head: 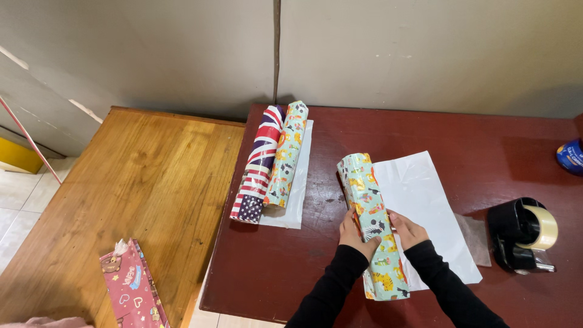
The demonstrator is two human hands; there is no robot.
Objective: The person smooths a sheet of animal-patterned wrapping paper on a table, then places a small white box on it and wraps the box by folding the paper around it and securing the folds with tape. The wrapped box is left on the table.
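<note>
A roll of light green wrapping paper with cartoon animals (370, 206) lies on the dark red table (473, 140), partly unrolled so that its white underside (425, 206) spreads to the right. My left hand (354, 234) grips the roll from its left side and my right hand (405, 231) holds it from the right, near the roll's lower half. Both arms wear black sleeves.
Two more rolls lie to the left: a flag-patterned one (258, 167) and a light green animal one (285, 155), on a white sheet (300, 182). A black tape dispenser (522, 234) stands at the right, a blue object (571, 157) at the far right. A pink patterned pack (130, 288) rests on the wooden table (139, 176).
</note>
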